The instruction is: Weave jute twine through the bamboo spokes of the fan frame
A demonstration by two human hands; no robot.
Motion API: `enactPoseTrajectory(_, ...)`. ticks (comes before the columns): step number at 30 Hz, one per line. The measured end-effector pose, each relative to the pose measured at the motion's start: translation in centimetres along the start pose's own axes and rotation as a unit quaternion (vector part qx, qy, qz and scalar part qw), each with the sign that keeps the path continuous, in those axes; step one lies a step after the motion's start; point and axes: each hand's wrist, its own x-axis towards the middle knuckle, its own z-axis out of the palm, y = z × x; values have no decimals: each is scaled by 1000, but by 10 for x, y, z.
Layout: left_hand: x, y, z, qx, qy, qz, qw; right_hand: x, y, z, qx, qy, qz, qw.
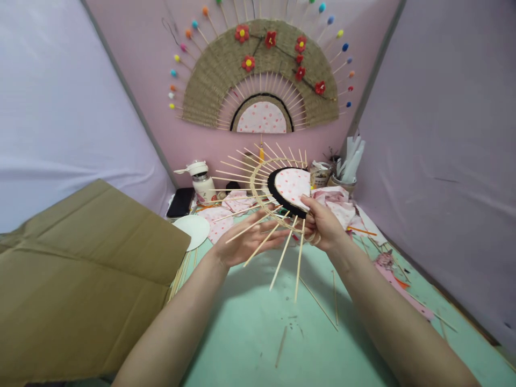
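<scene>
A small half-round fan (291, 187) is held up over the table, its pink-dotted cloth centre edged in black. Thin wooden sticks radiate from it, with a ring of twine (255, 185) woven through them near the centre. My right hand (322, 221) grips the fan at its straight edge, thumb on the cloth; a loop of twine hangs by those fingers. Behind the lower sticks, my left hand (250, 239) lies palm up with fingers stretched out. Whether it touches the sticks I cannot tell.
A large woven fan (209, 80) with red flowers hangs on the pink wall. Folded cardboard (80, 290) covers the left side. At the back stand a white bottle (202, 185) and jars (321, 173). Loose sticks (318, 303) and pink cloth (336, 201) lie on the green table (242, 333).
</scene>
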Motion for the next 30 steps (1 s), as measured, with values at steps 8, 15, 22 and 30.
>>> enactPoseTrajectory(8,12,-22,16,-32,79,87,993,-1,10,4,-55,-12,-28,998)
enactPoseTrajectory(15,15,-24,24,-45,124,92,987,-2,19,6,-98,-27,-30,994)
enactPoseTrajectory(22,13,-9,25,-26,175,129,976,-5,10,4,-121,-90,-61,987)
enactPoseTrajectory(30,2,17,15,42,226,164,959,-17,-8,-5,-375,-96,-118,914)
